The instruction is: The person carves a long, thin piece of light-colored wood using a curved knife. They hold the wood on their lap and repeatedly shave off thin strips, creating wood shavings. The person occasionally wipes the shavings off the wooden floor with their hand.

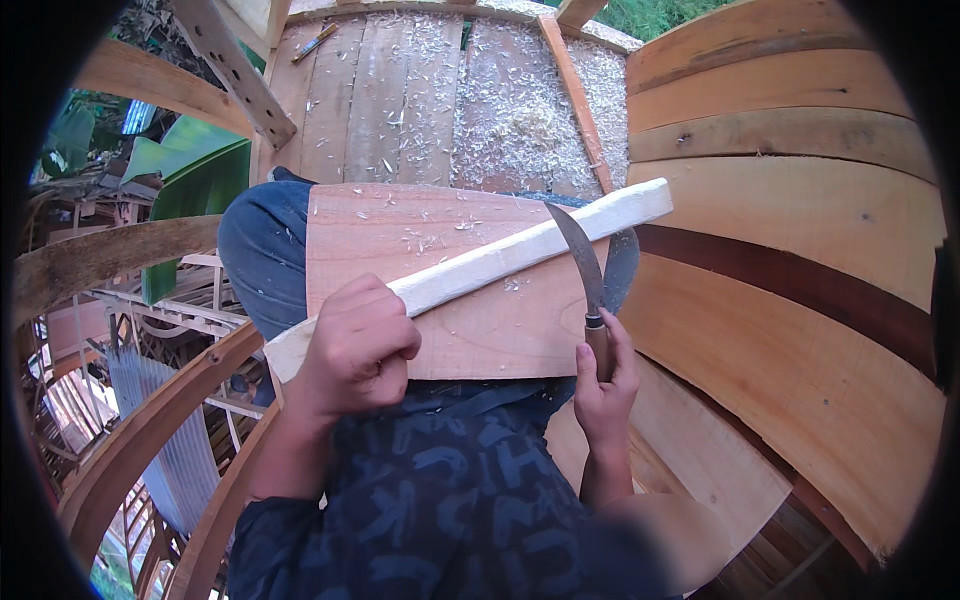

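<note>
Much of the pale stick [500, 258] is already whittled, shavings [520, 110] everywhere; left hand [355, 345] grips it closed, right hand [603, 385] clenches the curved knife [588, 275], shaping unfinished

A stick [500, 258] lies across a board [440, 300] between both hands' fingers [385, 320]; the knife [585, 270] rests on it, right.

board [480, 340] on lap, pale stick [520, 252], shavings [425, 240]

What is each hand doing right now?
Left hand: closed around the pale wooden stick.
Right hand: closed on the handle of the curved knife.
</note>
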The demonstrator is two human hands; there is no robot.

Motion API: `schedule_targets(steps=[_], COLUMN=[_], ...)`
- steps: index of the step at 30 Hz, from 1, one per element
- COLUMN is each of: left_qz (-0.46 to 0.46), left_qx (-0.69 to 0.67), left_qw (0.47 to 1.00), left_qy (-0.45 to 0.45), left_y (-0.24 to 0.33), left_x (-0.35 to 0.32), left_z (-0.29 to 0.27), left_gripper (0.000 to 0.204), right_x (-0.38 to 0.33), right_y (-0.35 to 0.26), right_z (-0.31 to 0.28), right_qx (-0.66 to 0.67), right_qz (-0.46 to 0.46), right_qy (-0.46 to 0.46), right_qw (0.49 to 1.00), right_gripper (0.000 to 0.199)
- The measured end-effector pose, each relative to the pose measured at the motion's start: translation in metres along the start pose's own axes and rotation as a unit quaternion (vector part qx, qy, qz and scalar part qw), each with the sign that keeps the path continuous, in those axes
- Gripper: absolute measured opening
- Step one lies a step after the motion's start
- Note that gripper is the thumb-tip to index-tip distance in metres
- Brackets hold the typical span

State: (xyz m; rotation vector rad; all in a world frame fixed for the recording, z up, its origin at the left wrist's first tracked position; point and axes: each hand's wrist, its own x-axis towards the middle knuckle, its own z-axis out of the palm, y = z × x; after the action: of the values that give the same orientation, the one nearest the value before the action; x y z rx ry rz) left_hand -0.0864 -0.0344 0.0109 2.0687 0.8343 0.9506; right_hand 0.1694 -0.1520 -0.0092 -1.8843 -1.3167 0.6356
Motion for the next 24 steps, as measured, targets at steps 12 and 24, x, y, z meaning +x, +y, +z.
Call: schedule_targets(steps=[12,24], left_qz=[-0.112,-0.132], left_qx=[0.266,0.290], left_qw=[0.956,0.945], left_qy=[-0.043,-0.075], left_y=[-0.031,-0.032], left_x=[-0.030,-0.031], left_z=[-0.011,-0.012], left_gripper=[0.044,0.035], right_x=[-0.003,-0.006], right_y=[-0.002,-0.003], right_z=[-0.029,-0.055], right_qx=[-0.085,-0.052], right_qz=[-0.005,0.009], right_qy=[0.025,0.080], right_qw=[0.996,0.995], right_gripper=[0.035,0.036])
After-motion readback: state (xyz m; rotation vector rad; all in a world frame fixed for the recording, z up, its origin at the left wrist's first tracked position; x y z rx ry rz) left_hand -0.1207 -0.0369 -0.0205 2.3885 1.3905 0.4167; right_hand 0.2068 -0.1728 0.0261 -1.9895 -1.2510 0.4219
